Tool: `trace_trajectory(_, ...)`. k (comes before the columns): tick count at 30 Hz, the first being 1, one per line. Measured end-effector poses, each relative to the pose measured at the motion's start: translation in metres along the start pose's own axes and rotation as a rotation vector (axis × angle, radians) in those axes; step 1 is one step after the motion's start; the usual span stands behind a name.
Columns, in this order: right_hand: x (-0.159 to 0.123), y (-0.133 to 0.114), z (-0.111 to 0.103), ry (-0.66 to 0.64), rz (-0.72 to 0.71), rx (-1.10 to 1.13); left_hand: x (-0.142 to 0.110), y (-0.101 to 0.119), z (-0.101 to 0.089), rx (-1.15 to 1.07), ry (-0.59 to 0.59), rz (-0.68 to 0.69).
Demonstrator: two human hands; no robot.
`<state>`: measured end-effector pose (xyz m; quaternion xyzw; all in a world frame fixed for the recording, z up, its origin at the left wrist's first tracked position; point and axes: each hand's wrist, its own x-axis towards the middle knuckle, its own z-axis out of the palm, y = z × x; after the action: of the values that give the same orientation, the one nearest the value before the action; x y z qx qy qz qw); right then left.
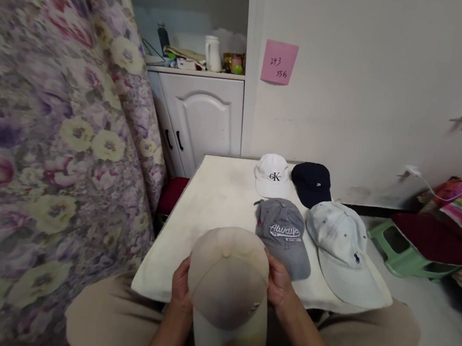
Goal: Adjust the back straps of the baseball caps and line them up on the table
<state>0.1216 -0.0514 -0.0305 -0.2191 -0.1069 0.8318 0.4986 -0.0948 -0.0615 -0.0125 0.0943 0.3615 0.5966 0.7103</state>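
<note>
A beige baseball cap (228, 286) is held up close to me, its brim pointing down toward my body. My left hand (182, 286) grips its left side, and my right hand (279, 280) grips the right side; some fingertips are hidden behind the cap. Just beyond my right hand lies a grey cap (285, 234) with "Always" lettering. Farther right is a pale blue cap (342, 250) with a small dark emblem. Behind these sit a white cap (273, 177) marked "CK" and a navy cap (311, 185).
The caps lie on a cream-covered table (211, 193) in front of my knees. A floral curtain (60, 145) hangs at left, and a white cabinet (209, 113) stands behind. On the right is a green stool (399, 252) with a dark red top.
</note>
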Motion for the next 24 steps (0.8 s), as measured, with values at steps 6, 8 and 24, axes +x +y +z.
trace_trajectory(6,0.001,0.002,0.000,-0.016,0.014,0.054,-0.008,0.003,0.004,-0.008,-0.013,-0.048)
trace_trajectory(8,0.001,0.002,-0.002,-0.008,0.006,0.061,-0.005,0.004,0.003,-0.018,0.012,-0.067)
trace_trajectory(24,-0.027,0.022,-0.022,0.029,-0.023,0.015,0.008,-0.004,-0.013,-0.079,0.134,-0.113)
